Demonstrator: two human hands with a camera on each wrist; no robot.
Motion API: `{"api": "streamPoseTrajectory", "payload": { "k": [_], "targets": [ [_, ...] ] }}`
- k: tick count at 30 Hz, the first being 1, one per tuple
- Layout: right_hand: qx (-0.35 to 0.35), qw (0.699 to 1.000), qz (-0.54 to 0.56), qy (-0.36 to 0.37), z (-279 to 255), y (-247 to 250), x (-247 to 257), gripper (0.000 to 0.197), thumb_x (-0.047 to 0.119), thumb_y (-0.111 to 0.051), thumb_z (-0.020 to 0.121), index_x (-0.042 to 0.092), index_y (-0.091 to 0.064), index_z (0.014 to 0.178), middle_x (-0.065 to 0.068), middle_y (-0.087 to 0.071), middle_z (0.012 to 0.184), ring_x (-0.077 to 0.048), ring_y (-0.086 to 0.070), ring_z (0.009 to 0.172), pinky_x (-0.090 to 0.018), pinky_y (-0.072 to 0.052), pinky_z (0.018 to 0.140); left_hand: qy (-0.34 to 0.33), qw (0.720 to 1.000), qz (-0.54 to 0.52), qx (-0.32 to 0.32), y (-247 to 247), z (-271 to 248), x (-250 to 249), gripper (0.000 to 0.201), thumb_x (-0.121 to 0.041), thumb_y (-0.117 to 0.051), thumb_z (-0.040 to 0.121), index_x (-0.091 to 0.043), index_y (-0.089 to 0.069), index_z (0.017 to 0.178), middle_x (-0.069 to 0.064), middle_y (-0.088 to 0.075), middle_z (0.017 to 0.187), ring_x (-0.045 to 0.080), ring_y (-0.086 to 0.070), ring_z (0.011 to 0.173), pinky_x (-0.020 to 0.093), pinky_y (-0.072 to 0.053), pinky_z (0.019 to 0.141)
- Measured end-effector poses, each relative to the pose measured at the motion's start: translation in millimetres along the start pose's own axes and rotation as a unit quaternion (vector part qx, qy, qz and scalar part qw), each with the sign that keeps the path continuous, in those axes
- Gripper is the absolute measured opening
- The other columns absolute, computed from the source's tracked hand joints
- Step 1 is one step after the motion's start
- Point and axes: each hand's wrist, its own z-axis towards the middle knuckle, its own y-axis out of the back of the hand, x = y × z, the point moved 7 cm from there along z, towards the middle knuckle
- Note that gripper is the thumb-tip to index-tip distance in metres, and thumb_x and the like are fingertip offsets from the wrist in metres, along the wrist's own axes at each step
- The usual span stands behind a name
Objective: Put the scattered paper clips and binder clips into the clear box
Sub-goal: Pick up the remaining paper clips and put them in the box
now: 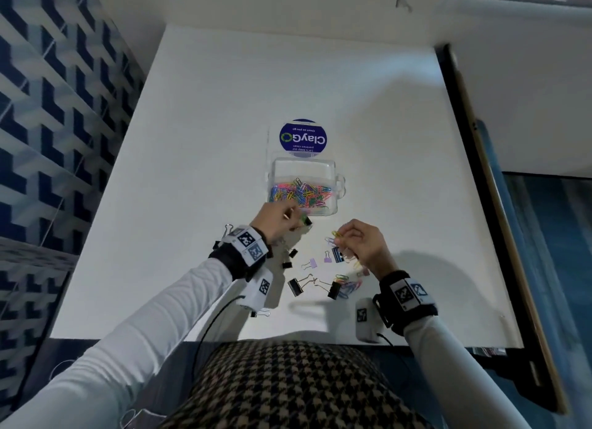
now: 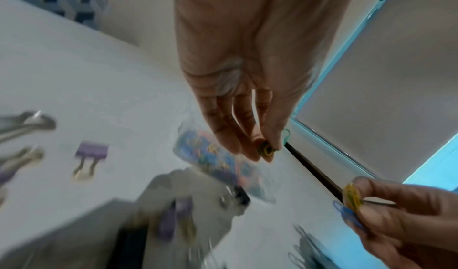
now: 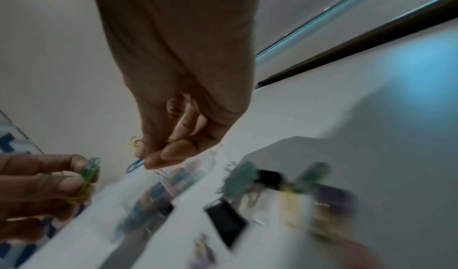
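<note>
clear box [image 1: 303,185] on the white table [image 1: 224,108], lid open, half full of coloured paper clips, long side crosswise | left hand [image 1: 278,220] at its near-left corner, pinching green and yellow clips, nearer | right hand [image 1: 358,246] nearer the body, pinching yellow and blue clips | binder clips [image 1: 296,286] lie closer in

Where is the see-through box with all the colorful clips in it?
In the head view the clear box sits mid-table, just beyond the left hand, with the round blue sticker right behind it.
</note>
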Motion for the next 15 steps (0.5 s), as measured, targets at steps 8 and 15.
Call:
{"api": "streamPoseTrajectory", "payload": {
  "k": [8,15],
  "targets": [
    [-0.059,0.997,0.053,0.003,68,-14,50,0.02,-0.001,-0.067,0.076,0.019,-0.066,0.072,-0.006,-0.066,0.066,-0.024,-0.068,0.067,-0.041,-0.058,0.077,-0.003,0.989,0.142,-0.036,42,54,2,0.019,-0.008,-0.055,0.087,-0.013,-0.065,0.103,0.014,-0.068,0.108,0.032,-0.062,0.099,0.042,-0.051,0.091],
    [0.022,0.981,-0.178,0.075,42,-13,52,0.022,-0.003,-0.06,0.081,0.004,-0.068,0.1,-0.015,-0.067,0.101,-0.023,-0.063,0.086,-0.026,-0.051,0.083,-0.1,0.969,0.223,0.032,9,15,-20,0.019,-0.019,-0.047,0.089,-0.014,-0.062,0.1,0.006,-0.063,0.103,0.025,-0.056,0.097,0.037,-0.048,0.08]
  ]
}}
